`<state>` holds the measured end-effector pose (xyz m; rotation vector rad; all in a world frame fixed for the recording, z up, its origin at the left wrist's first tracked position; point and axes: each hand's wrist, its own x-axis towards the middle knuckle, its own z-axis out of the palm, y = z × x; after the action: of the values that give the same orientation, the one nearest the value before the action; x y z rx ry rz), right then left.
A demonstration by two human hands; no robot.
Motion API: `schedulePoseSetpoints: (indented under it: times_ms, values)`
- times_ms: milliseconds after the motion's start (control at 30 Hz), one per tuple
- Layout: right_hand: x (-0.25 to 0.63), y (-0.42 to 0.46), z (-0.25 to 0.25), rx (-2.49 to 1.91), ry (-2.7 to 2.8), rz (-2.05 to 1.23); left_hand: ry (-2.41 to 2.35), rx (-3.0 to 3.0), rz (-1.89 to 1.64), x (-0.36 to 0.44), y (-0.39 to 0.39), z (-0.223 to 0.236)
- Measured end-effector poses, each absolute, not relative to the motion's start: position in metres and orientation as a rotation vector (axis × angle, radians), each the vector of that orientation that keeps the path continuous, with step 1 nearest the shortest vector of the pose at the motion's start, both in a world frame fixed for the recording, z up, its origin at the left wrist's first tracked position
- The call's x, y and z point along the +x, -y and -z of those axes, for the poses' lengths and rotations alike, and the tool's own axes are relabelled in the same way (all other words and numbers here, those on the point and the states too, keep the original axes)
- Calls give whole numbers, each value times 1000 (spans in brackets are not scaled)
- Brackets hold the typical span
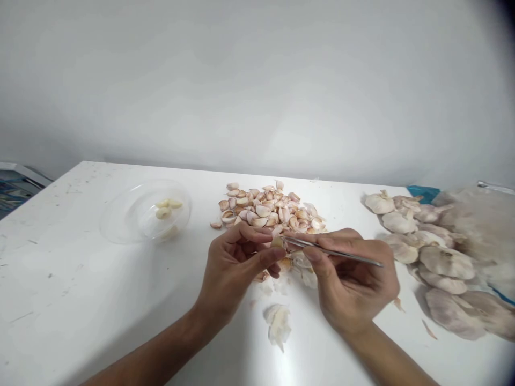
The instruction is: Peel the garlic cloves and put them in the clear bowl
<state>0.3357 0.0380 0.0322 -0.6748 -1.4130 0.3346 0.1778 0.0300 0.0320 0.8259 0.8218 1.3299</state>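
Left hand (237, 262) pinches a clove (277, 241) above the worktop (80, 262); my right hand (358, 284) grips a metal tool (354, 257), tip at it. I judge the clove light, firm, slippery where bare, best held by its sides.

Hands: two, clock positions taken from the view centre — left hand (229, 268) at 7 o'clock, right hand (356, 281) at 4 o'clock. Metal tool (354, 258): one, at 4 o'clock. Held clove (277, 243): one, at 5 o'clock. Clear bowl (120, 214): one, at 9 o'clock. Peeled cloves (163, 213) in bowl: three distinct; a pale fourth shape is unclear. Unpeeled cloves (263, 210) at centre: several dozen — overlap prevents an exact count. Garlic bulbs (446, 261), 3 to 4 o'clock: at least nine. Large skin piece (278, 324): one, near 6 o'clock. Skin slivers (429, 329): two, at 4 o'clock.
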Motion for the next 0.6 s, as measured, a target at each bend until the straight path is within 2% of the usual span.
schedulePoseSetpoints:
  times_ms: [600]
  values:
    - [336, -38, -34, -685, 1388, -460, -893, 843, -1295, 179, -31, -32]
